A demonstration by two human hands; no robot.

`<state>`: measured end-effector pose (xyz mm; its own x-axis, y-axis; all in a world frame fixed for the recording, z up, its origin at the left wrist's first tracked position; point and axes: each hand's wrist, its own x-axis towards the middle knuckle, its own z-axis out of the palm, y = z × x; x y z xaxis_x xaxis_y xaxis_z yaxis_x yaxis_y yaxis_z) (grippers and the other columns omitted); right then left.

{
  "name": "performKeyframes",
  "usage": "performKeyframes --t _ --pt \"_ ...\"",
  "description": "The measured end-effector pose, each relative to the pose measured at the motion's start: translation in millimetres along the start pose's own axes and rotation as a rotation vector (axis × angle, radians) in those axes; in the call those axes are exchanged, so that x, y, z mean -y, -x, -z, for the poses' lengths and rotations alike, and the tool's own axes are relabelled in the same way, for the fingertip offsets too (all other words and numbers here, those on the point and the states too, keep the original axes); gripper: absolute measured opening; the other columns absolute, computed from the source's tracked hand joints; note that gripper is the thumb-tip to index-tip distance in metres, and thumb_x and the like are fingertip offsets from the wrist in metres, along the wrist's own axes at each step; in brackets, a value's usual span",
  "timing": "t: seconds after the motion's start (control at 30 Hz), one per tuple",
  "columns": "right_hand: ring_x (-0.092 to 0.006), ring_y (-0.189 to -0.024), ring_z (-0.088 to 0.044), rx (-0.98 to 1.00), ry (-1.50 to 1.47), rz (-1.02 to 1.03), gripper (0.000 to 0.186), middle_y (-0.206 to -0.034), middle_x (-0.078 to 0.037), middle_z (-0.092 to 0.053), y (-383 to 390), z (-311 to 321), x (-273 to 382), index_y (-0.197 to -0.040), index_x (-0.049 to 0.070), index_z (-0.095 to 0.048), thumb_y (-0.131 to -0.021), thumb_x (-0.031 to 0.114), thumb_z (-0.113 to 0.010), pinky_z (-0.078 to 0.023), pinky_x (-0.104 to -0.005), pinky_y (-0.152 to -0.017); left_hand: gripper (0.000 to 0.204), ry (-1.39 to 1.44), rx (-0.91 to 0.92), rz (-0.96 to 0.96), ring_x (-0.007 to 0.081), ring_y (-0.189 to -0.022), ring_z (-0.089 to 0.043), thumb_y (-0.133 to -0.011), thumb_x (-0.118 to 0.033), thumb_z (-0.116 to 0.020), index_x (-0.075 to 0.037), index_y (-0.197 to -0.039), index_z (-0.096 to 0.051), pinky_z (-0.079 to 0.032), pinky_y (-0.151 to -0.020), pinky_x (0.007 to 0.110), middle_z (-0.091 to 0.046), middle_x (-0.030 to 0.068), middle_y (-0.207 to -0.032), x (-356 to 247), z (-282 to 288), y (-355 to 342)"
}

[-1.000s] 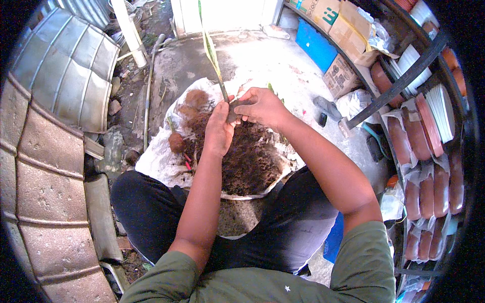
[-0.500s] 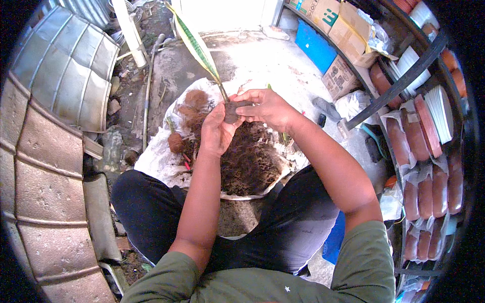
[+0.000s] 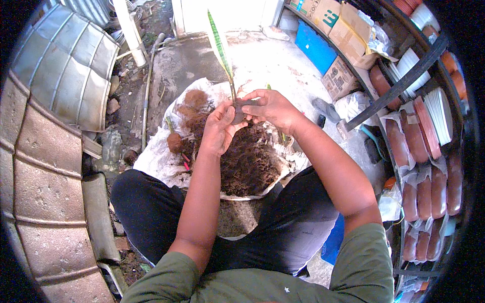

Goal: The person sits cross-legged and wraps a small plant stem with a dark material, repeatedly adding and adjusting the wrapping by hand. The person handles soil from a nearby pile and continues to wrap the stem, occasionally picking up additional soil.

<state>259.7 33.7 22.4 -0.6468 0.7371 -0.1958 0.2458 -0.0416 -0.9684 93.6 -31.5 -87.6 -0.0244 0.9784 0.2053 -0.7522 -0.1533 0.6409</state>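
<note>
A snake plant with one long, yellow-edged green leaf stands nearly upright between my hands. Its base is a dark root ball. My left hand is closed round the near left side of this ball, thumb against it. From the right, my right hand pinches a dark flap or strip at the ball; its exact kind is unclear. Below both hands lies a heap of brown fibrous potting mix on a white sack. To the left, a brown root ball with a short green shoot rests on the sack.
A red-handled tool lies by the mix. Shelves at right carry stacked brown pots, white trays and cardboard boxes. A dark bar slants out from them. Roof tiles and metal sheets stand at left.
The leaf has swung from leaning left to nearly upright, and its base has shifted slightly right. Both hands keep hold of the root ball and have turned a little with it.
</note>
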Motion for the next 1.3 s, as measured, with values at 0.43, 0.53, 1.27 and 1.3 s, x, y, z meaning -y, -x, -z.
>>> performKeyframes --t 0.43,0.53,1.27,1.3 --pt "-0.0141 -0.090 -0.067 0.203 -0.270 -0.041 0.038 -0.110 -0.007 -0.069 -1.5 14.5 -10.5 -0.127 0.003 -0.063 -0.095 0.020 -0.074 -0.057 -0.0290 -0.084 0.040 0.065 0.042 0.008 0.0245 -0.104 -0.069 -0.104 -0.023 -0.059 0.003 -0.133 -0.054 -0.058 -0.085 0.041 -0.067 0.0134 -0.120 -2.1 2.9 2.7" --pt "-0.0164 -0.096 -0.067 0.253 -0.316 -0.064 0.040 -0.116 -0.008 -0.067 0.8 19.3 -7.1 -0.127 0.003 -0.062 -0.094 0.023 -0.075 -0.057 -0.0315 -0.088 0.038 0.095 0.021 0.032 0.0252 -0.104 -0.069 -0.104 -0.022 -0.058 0.003 -0.133 -0.054 -0.058 -0.084 0.042 -0.067 0.0138 -0.122 -0.9 1.9 4.1" --pt "-0.0173 -0.090 -0.068 0.097 -0.052 0.026 0.042 -0.113 -0.014 -0.065 -5.5 5.6 -16.1 -0.123 -0.001 -0.060 -0.090 0.020 -0.075 -0.058 -0.0315 -0.081 0.021 -0.058 -0.145 0.094 0.0137 -0.087 -0.063 -0.104 -0.016 -0.060 -0.004 -0.121 -0.056 -0.051 -0.076 0.028 -0.065 0.0052 -0.100 2.8 -16.5 3.3" --pt "-0.0177 -0.092 -0.068 0.112 -0.128 0.010 0.041 -0.114 -0.013 -0.065 -6.9 8.1 -19.9 -0.123 -0.001 -0.060 -0.091 0.021 -0.074 -0.058 -0.0324 -0.083 0.020 -0.044 -0.134 0.093 0.0138 -0.087 -0.063 -0.104 -0.015 -0.060 -0.004 -0.121 -0.056 -0.052 -0.076 0.028 -0.065 0.0056 -0.100 2.8 -17.5 3.0"
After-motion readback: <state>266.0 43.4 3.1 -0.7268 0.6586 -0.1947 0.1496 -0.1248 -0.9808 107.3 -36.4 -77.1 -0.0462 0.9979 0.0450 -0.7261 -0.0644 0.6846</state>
